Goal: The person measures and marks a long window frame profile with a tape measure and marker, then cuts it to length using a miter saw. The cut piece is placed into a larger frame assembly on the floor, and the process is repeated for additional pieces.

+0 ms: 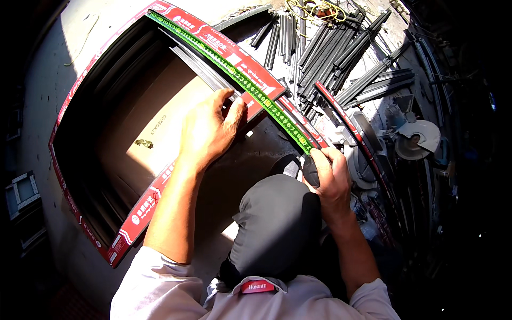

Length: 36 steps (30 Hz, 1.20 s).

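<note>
A green tape measure blade [232, 69] stretches along the top of a long frame bar [208, 37] covered in red printed film. Its dark case [311, 172] sits in my right hand [333, 178], with thumb and fingers closed around it near the bar's close end. My left hand [208, 128] is closed at the inner side of the same bar, thumb and forefinger pinching its edge beside a grey metal strip [200, 69]. The other fingers are partly hidden. The bar belongs to a large rectangular frame [66, 106] lying to my left.
Brown cardboard [170, 114] lies inside the frame. Many dark metal profile offcuts [325, 53] are piled at the far right, near a yellow cord [322, 10]. A cutting saw with a round guard [418, 140] stands at the right. My bent knee [277, 218] is close below the bar.
</note>
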### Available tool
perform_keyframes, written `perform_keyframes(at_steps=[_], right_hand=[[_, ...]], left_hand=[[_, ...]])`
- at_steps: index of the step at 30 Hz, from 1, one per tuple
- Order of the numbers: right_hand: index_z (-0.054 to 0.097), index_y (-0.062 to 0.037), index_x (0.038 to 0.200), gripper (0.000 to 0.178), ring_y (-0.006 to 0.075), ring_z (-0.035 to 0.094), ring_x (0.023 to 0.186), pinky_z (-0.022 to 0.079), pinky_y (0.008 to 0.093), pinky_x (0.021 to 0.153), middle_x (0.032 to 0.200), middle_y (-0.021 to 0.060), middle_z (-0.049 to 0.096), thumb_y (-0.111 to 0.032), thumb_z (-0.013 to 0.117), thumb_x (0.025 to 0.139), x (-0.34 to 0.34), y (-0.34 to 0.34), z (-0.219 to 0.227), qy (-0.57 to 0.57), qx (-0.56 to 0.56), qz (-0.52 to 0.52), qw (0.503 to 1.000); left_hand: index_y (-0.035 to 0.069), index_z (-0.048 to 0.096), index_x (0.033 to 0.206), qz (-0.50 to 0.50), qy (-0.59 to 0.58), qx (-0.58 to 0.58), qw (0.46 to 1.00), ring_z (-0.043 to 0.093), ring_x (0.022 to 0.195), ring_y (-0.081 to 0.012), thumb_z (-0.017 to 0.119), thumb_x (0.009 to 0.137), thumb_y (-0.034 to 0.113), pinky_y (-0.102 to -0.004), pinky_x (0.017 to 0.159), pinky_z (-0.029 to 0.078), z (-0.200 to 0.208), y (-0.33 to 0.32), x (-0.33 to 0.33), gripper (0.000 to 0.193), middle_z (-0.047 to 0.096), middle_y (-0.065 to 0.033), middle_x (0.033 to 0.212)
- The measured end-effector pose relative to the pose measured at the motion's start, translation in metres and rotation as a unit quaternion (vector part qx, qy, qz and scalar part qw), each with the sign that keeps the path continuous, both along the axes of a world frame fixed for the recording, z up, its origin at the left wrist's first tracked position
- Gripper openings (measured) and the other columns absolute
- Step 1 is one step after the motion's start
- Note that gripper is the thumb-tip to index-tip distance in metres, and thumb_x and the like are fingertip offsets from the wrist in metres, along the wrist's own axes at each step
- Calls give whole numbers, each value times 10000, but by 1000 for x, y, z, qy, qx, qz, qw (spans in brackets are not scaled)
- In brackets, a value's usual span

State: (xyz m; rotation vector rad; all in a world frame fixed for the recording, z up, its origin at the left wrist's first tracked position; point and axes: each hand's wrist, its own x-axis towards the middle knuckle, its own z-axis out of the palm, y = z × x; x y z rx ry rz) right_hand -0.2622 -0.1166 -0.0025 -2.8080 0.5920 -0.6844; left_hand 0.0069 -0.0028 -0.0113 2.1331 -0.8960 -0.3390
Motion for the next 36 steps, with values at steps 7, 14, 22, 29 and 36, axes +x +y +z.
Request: perform_keyframes(at_steps=[7,14,22,29,36], right_hand=[[688,-53,1276,600,358,646,1069,556,430,940,1183,186,604,-66,881,708,3,1,7,21,-5,0,1000],[687,-59,1283,589,365,640,1061,554,444,940,1195,192,597,-106,882,729,4,0,8,22,-11,6,1000],[669,-36,1281,527,390,642,1057,556,458,936,1194,200,613,-120,890,809,5,-2,10,-5,75,15,997],[647,-12,1197,345,426,655,1012,548,488,908,1087,248,678,-236,736,950,5,-8,20,-12,228,-24,973],[553,13,1285,438,452,648,1039,526,496,941,1090,301,660,-205,695,932,10,-4,17,-24,337,-85,937]], left_hand=[[-38,719,1188,-29,162,-10,986,629,783,-97,634,1096,291,-291,758,527,-5,-5,8,352,723,-34,899],[13,733,1110,-10,449,-130,884,579,721,-52,693,1070,250,-220,699,484,-22,-26,47,244,691,11,853],[17,729,1010,22,520,-190,833,606,811,-102,717,1031,154,-239,787,471,-41,-40,60,139,725,-35,912],[17,735,1014,28,516,-190,835,587,827,-101,731,1025,148,-254,810,467,-45,-40,59,131,723,-29,915],[8,733,1047,24,516,-203,831,592,846,-113,724,1029,145,-255,831,465,-48,-39,61,138,723,-33,948]])
